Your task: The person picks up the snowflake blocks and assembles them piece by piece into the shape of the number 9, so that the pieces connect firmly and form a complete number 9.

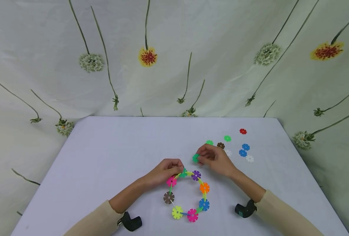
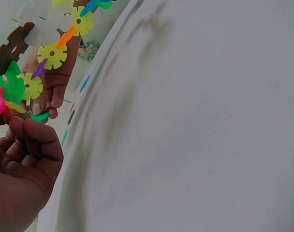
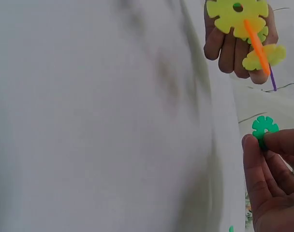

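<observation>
My left hand [image 1: 165, 171] pinches a ring of interlocking notched plastic discs [image 1: 204, 204] at its upper left, beside a pink disc [image 1: 171, 181] and a green one. Flat discs alternate with edge-on ones around the loop, among them brown [image 1: 169, 197], orange [image 1: 205, 187] and purple [image 1: 196, 175]. To the right and slightly farther off, my right hand [image 1: 217, 160] pinches a loose green disc [image 3: 261, 124] between thumb and fingertips, apart from the ring. In the left wrist view, the ring's yellow discs [image 2: 52, 56] overlap the right hand.
Loose discs lie at the back right of the white table [image 1: 118, 141]: red [image 1: 243, 131], green [image 1: 227, 138], brown [image 1: 220, 145], blue [image 1: 243, 153] and white [image 1: 249, 158]. A flower-patterned cloth [image 1: 162, 88] hangs behind. Black devices [image 1: 245, 209] sit at both wrists.
</observation>
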Tool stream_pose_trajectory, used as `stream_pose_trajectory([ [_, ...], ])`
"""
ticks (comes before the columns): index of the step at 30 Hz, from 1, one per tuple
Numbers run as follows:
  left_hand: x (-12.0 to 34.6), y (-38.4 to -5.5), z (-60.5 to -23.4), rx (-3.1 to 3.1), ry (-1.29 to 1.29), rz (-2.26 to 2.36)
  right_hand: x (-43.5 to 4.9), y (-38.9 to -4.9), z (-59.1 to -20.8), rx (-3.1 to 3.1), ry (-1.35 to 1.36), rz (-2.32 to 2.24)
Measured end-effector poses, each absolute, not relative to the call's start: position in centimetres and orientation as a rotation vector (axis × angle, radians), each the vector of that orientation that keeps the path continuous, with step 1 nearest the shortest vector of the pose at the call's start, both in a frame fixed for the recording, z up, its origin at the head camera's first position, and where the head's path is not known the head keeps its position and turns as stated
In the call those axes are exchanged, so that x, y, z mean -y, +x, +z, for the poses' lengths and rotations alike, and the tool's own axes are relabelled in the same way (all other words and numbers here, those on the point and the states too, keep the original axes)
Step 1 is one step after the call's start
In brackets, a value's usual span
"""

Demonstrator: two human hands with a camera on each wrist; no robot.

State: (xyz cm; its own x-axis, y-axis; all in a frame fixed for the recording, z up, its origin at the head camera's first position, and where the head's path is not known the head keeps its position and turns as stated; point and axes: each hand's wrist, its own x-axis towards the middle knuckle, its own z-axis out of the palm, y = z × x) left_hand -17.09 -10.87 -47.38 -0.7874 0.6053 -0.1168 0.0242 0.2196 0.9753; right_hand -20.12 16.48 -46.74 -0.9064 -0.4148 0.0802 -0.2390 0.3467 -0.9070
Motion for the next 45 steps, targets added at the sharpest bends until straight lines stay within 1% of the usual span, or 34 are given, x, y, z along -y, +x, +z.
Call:
stream_pose_trajectory([
  [6, 10.9, -17.0, -47.4, -2.014, 0.591, 1.595, -15.9, -18.9, -45.9, -2.287, -0.672, -1.623],
  [16, 10.9, -16.9, -47.6, -2.000, 0.615, 1.596, -15.6, -18.0, -45.5, -2.178, -0.836, -1.587],
  [26, 10.8, -16.6, -47.2, -1.994, 0.617, 1.563, -15.5, -17.6, -44.9, -2.286, -0.880, -1.479],
  [33, 10.5, -16.5, -47.0, -2.010, 0.657, 1.543, -15.5, -17.5, -44.3, -2.306, -0.969, -1.428],
  [45, 10.6, -16.6, -47.2, -2.006, 0.642, 1.562, -16.3, -18.5, -44.1, -2.295, -0.913, -1.374],
])
